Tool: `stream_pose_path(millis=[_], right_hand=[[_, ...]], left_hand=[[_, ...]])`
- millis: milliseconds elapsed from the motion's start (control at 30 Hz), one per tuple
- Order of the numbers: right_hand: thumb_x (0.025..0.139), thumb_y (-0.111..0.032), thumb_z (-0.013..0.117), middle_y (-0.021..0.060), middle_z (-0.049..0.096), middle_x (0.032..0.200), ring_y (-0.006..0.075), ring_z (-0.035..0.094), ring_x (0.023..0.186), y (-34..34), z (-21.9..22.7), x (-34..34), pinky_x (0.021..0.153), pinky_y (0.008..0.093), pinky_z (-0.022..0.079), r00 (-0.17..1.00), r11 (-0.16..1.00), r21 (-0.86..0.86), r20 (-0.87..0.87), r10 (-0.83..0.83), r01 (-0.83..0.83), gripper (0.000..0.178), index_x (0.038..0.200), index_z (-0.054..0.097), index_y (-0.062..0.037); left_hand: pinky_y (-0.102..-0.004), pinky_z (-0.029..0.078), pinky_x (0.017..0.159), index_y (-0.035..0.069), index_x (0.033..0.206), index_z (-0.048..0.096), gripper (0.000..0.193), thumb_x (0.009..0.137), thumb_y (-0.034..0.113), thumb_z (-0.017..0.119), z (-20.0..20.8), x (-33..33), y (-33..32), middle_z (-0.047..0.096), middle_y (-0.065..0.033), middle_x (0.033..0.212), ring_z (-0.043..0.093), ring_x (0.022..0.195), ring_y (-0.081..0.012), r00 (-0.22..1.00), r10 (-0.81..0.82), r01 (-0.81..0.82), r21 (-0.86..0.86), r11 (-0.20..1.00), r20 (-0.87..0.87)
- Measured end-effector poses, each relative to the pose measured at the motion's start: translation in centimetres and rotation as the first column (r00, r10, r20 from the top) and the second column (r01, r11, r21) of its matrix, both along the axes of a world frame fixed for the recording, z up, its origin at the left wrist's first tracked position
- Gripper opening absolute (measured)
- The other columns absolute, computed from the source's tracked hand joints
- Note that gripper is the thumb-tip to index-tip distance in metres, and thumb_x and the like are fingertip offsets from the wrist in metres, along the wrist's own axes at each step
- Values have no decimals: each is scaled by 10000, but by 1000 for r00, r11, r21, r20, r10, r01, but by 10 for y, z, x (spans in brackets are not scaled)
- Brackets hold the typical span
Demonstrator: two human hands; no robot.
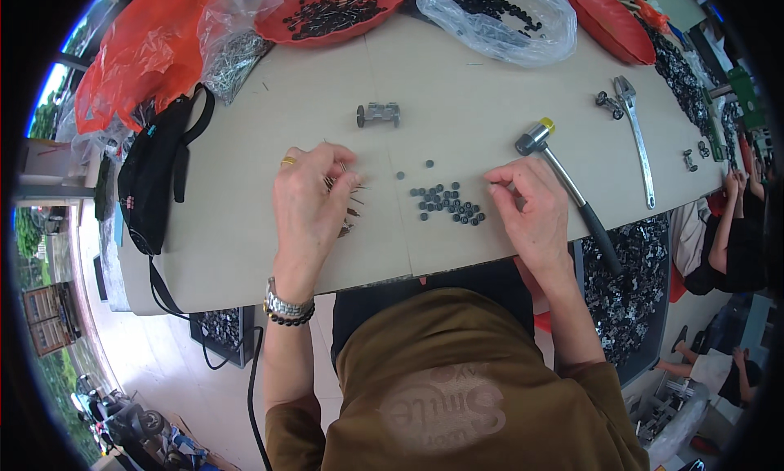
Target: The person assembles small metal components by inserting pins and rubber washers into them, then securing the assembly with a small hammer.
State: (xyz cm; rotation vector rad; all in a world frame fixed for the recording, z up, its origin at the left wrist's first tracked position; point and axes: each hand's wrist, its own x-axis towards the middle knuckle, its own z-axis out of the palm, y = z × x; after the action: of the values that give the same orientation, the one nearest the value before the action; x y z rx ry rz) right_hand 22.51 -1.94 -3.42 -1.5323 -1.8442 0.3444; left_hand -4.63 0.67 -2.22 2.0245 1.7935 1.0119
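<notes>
My left hand [312, 193] is closed over the table, thumb and fingers together on a thin metal pin [343, 167]. More thin pins [353, 212] lie beneath and beside it, partly hidden by the hand. To the right, several small black wheels [445, 200] form a loose cluster on the tabletop, with two lying apart from it. My right hand [532, 214] is beside that cluster, thumb and forefinger pinched around something small and dark that I cannot make out. Beyond both hands stands a small grey metal part with black wheels [378, 115].
A mallet [563, 169] lies right of my right hand, its handle past the table edge. Farther right is an adjustable wrench [637, 136]. A red bowl [282, 31], a clear bag [506, 50] and a red bag [155, 54] line the far side. A black pouch [155, 177] sits left.
</notes>
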Motion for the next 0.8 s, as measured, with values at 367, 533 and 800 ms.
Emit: stream_pose_path(millis=[367,533,800], right_hand=[[792,-10,726,62,647,865,283,636,840,-7,7,8,713,409,519,998,998,-56,62,11,-7,147,922,723,-78],[794,-38,744,68,650,865,294,639,864,-18,10,3,741,414,531,995,992,-89,18,96,-94,153,938,731,-87],[796,30,733,79,638,842,248,645,776,-31,-3,-36,623,365,527,913,944,-63,-281,294,-323,141,906,671,-34]], left_hand=[[-424,445,700,12,820,601,75,823,-33,660,-4,4,-3,580,-135,765,515,774,-330,932,-233,242,-1,970,-277],[-450,452,716,14,874,570,76,858,-27,633,-7,6,-9,574,-150,831,523,808,-345,905,-220,248,32,968,-363],[-278,403,601,15,1036,602,74,1049,82,572,-3,9,-22,635,-45,843,512,668,-125,953,48,-45,-17,999,299]])
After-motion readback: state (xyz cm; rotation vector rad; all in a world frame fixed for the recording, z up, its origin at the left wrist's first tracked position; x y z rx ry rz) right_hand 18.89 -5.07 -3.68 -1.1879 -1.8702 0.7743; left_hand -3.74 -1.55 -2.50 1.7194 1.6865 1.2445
